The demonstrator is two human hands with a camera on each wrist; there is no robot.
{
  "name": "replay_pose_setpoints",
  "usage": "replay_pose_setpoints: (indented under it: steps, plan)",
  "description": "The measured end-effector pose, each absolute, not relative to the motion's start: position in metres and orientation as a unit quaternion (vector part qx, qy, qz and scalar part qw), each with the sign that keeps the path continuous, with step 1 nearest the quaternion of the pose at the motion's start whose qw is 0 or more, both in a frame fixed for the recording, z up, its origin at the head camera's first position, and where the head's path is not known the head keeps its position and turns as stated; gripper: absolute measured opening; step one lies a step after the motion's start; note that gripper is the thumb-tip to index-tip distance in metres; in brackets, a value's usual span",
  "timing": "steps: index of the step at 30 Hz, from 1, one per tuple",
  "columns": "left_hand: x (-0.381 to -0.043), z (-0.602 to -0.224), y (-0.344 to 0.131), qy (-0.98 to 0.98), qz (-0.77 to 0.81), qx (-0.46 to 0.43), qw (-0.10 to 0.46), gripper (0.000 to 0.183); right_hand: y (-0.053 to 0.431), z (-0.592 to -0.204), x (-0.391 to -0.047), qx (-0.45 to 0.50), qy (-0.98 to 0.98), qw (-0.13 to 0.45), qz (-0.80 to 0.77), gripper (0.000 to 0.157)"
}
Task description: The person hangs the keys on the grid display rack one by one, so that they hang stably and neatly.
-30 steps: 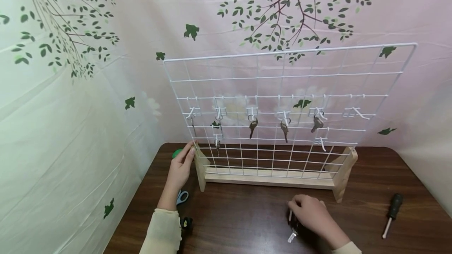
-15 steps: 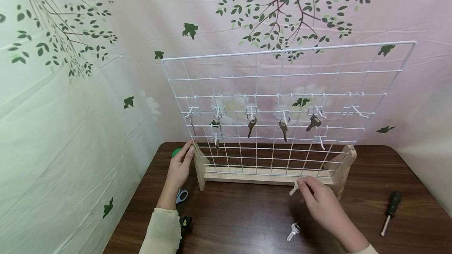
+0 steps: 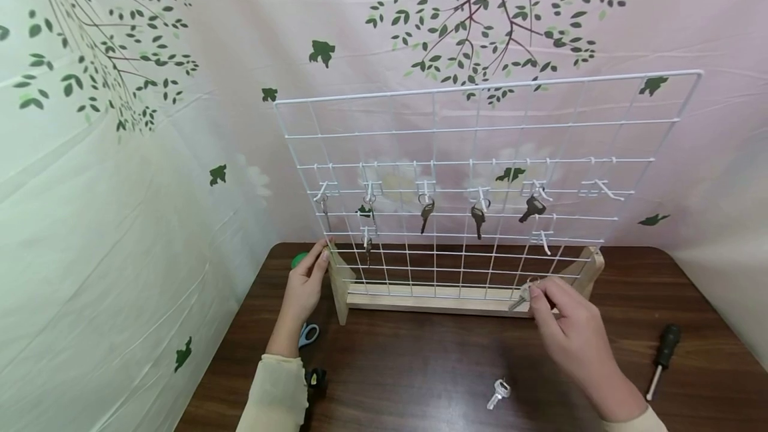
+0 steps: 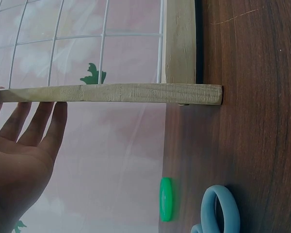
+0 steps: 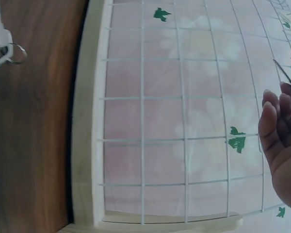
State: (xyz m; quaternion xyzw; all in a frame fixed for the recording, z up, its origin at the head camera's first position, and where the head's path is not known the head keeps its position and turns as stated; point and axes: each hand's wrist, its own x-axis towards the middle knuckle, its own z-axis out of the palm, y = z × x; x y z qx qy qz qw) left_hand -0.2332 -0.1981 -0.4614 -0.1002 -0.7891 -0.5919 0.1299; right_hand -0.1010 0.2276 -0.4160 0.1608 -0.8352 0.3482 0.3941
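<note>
My left hand (image 3: 306, 292) holds the top of the left wooden upright (image 3: 340, 285) of a stand, with its fingers (image 4: 40, 124) against the outer face. The stand carries a white wire grid (image 3: 447, 129). My right hand (image 3: 570, 325) pinches a key (image 3: 521, 297) with a ring, in front of the grid's lower right. In the right wrist view that hand (image 5: 283, 126) shows at the right edge, the key's dark blade beside it. A second key (image 3: 499, 393) with a ring lies on the table. Several keys, such as a dark one (image 3: 478, 221), hang from white hooks.
A hook (image 3: 603, 189) at the upper right and another (image 3: 543, 240) at the lower right bear no key. A screwdriver (image 3: 665, 352) lies on the table at right. Blue-handled scissors (image 3: 309, 334), a green round object (image 3: 298, 259) and a black item (image 3: 316, 379) lie at left.
My right hand has picked up one key from the table and lifted it up and right toward the grid. The other key stays behind. My left hand keeps its place.
</note>
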Motion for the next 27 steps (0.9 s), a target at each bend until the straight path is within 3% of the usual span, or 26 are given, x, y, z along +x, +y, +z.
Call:
replay_pose_setpoints:
  steps: [5, 27]
  plan:
    - [-0.233, -0.46, -0.198, -0.79, -0.59, -0.103, 0.13, 0.045, 0.234, -0.406, -0.106, 0.171, -0.819, 0.393, 0.381, 0.029]
    - [-0.233, -0.463, -0.198, -0.779, -0.602, -0.111, 0.136, 0.043, 0.243, -0.406, -0.121, 0.08, -0.832, 0.286, 0.468, 0.025]
